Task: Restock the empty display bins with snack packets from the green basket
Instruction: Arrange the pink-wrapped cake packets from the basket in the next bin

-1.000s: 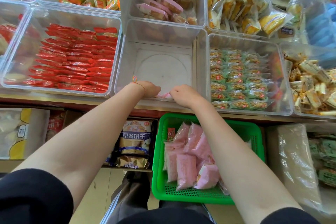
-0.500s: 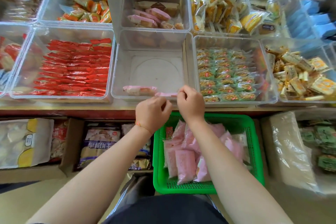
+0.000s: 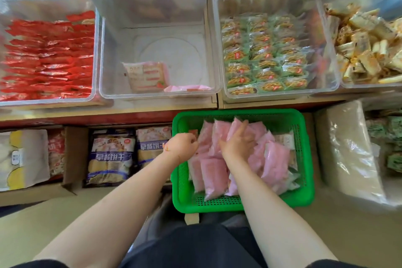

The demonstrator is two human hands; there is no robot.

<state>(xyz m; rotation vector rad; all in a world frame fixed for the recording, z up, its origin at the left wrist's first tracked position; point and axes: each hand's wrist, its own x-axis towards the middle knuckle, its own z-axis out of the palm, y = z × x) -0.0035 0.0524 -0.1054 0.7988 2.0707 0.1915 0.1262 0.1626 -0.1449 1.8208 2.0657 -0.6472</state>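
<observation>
Two bare hands reach into the green basket [image 3: 304,159] at lower centre of the frame. The right hand [image 3: 238,143] lies on the heap of pink packets [image 3: 214,167] with fingers spread, touching them but gripping none that I can see. The left hand [image 3: 183,144] hangs at the basket's left rim with fingers curled in; whether it holds anything I cannot tell. The packets overlap too much to count, perhaps ten.

Above, the clear bin [image 3: 156,91] in the centre holds two packets: one lying flat [image 3: 146,76] with a printed face too blurred to read, and one [image 3: 187,88] against the front wall. Left of it sits a bin of red packets [image 3: 47,59], right a bin of green-edged packets [image 3: 267,54], far right a bin of tan bars [image 3: 369,45], cut off by the frame.

Lower left, two bags [image 3: 111,156] read 早餐饼干.
</observation>
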